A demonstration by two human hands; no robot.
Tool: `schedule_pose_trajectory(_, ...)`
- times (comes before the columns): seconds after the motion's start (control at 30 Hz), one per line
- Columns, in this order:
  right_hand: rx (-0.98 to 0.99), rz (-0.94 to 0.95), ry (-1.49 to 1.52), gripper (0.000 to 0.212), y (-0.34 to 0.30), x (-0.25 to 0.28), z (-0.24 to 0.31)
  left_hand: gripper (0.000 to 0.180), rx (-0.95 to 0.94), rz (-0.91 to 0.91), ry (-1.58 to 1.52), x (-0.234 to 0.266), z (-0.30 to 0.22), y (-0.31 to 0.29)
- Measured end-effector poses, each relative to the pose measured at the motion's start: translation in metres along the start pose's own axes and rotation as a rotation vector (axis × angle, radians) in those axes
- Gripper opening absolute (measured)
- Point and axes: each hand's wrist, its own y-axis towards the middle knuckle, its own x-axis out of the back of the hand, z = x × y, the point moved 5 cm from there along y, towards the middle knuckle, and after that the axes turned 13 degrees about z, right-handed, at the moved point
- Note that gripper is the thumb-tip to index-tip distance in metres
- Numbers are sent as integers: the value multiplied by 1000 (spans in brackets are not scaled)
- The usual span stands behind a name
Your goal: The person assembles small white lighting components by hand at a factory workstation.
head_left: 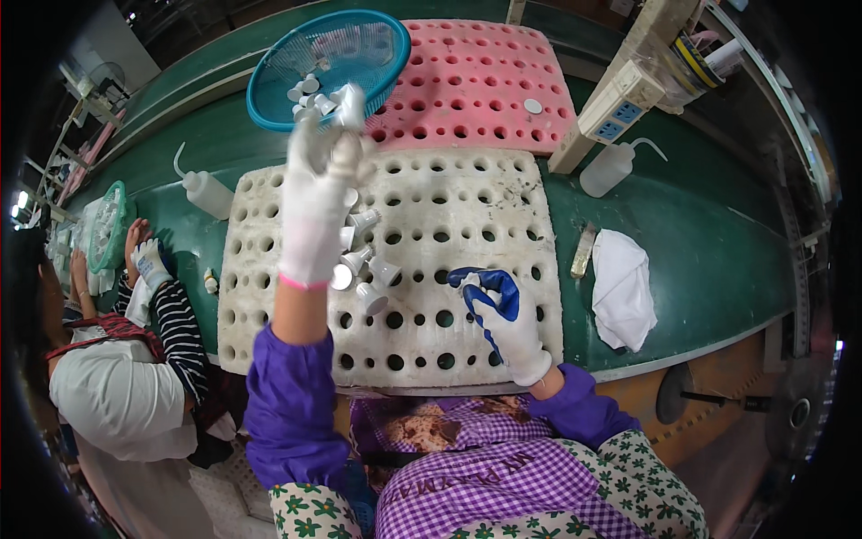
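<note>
My left hand (316,180), in a white glove with a pink cuff, reaches over the near rim of a blue plastic basket (260,115). Motion smears its fingers, and a blurred white shape shows at their tips. Inside the basket lie several small white cup-shaped parts (310,83). More white cup-shaped parts (384,271) lie in a loose pile on the white foam board (417,211), beside my left wrist. Over the board's right part, my right hand (507,319), in a white glove with blue-coated fingers, is curled closed around something small and pale that I cannot make out.
Behind lies a pink foam board (480,81) with a white disc (532,106). Squeeze bottles (208,193) (608,169) flank the boards. A socket post (611,117) rises at right, near a white cloth (622,292). A co-worker (126,386) sits at left by a green basket (108,225).
</note>
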Motion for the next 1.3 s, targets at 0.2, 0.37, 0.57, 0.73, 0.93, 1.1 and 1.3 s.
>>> schedule_pose_trajectory(0.2,113,62,-237,22,-1,7,-7,35,87,84,642,22,-5,-30)
schedule_pose_trajectory(0.37,51,74,-323,22,1,5,-10,24,406,298,1124,5,28,-113)
schedule_pose_trajectory(0.57,104,37,-315,17,0,9,-10,30,481,288,711,9,59,-134)
schedule_pose_trajectory(0.73,104,62,269,19,1,-4,-6,33,792,248,-316,-37,42,-158)
schedule_pose_trajectory(0.93,203,-27,-306,20,-11,-18,-1,33,795,269,-668,-66,49,-165)
schedule_pose_trajectory(1.1,214,-49,-381,21,-9,-11,-3,40,724,319,-662,-79,46,-167)
schedule_pose_trajectory(1.3,358,33,-651,28,-11,-12,19,48,633,301,-799,-83,41,-170)
